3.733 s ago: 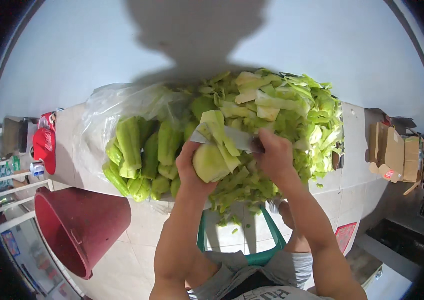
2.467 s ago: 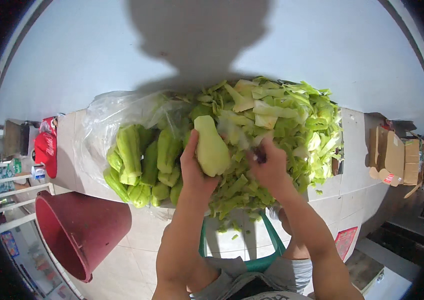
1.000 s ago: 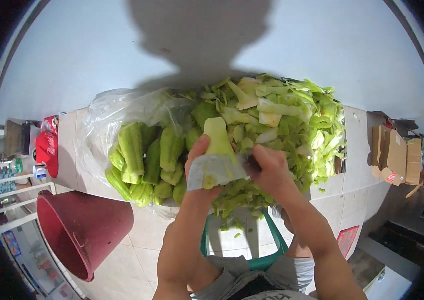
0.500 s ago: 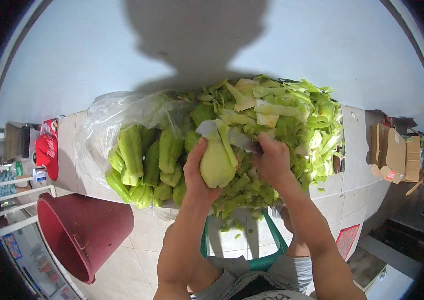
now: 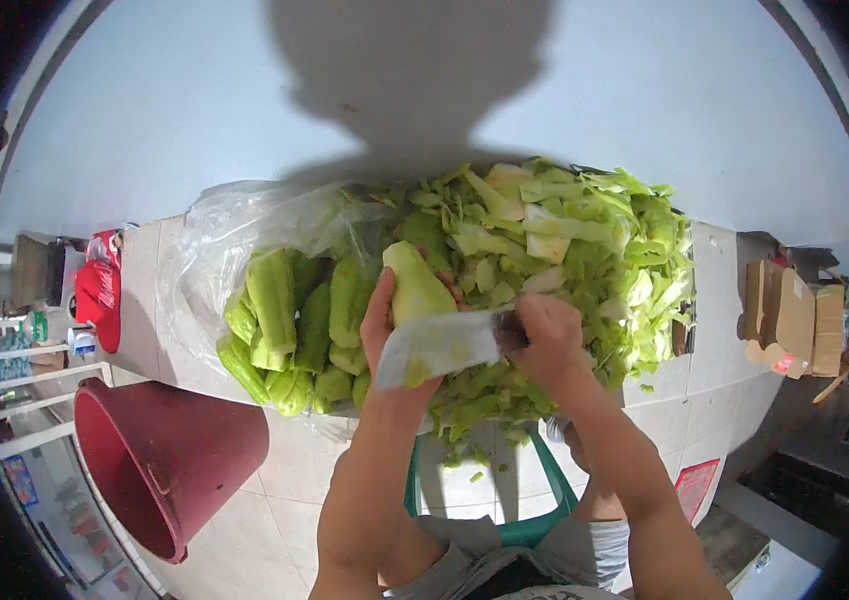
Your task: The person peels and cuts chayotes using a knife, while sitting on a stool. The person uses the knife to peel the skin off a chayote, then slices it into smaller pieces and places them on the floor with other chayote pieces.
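Note:
My left hand [image 5: 378, 318] is wrapped round a pale green, pear-shaped peeled fruit [image 5: 418, 284], its narrow end tipped up and away from me. In my right hand [image 5: 548, 338] is a cleaver [image 5: 444, 348] with a broad blade and a dark handle. Its blade lies across the near end of the fruit and points left, covering part of my left hand. Whether the edge touches the fruit I cannot tell. Long, ridged green fruits [image 5: 272, 300] lie piled to the left on a clear plastic bag [image 5: 244, 208]. A heap of green peelings [image 5: 594, 250] spreads to the right.
A dark red bucket [image 5: 214, 450] lies tipped at the lower left. Near my knees stands a green stool [image 5: 554, 475]. A pale wall [image 5: 164, 110] rises behind the pile. Cardboard boxes [image 5: 794, 310] are at the far right, and a red cap [image 5: 99, 300] is at the far left.
The cleaver has swung from the fruit's far end to its near end, toward me. The strip of peel hanging on the fruit is gone from view. The fruit has turned in my left hand.

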A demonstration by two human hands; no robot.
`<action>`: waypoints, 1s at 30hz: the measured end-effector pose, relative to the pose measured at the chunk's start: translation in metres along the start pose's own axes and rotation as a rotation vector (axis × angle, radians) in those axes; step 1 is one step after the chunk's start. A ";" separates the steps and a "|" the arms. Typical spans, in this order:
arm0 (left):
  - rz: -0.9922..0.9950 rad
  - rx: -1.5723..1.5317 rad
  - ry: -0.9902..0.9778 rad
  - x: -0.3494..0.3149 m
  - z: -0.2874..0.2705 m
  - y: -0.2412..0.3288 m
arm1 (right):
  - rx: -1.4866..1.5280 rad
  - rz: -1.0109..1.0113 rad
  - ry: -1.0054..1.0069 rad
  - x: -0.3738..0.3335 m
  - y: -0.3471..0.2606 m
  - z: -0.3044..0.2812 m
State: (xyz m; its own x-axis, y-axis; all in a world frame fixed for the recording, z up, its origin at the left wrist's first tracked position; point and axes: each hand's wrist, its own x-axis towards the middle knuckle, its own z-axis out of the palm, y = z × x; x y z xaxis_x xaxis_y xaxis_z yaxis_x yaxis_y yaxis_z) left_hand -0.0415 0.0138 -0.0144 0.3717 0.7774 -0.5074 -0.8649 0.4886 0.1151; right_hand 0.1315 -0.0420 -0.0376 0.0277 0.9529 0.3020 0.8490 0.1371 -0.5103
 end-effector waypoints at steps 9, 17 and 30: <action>0.017 0.100 0.008 0.001 -0.002 -0.014 | -0.065 -0.272 0.060 -0.002 -0.009 -0.002; -0.023 0.051 0.082 -0.002 0.002 -0.015 | -0.046 -0.145 0.067 -0.004 -0.001 0.002; 0.004 0.094 0.002 -0.006 -0.003 -0.008 | -0.070 -0.032 -0.034 0.002 0.005 -0.002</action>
State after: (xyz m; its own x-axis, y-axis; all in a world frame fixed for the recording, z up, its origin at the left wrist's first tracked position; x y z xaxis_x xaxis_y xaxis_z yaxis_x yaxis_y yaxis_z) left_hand -0.0379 0.0043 -0.0145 0.3672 0.7787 -0.5087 -0.8310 0.5203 0.1967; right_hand 0.1367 -0.0400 -0.0373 -0.0170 0.9572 0.2888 0.8842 0.1492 -0.4426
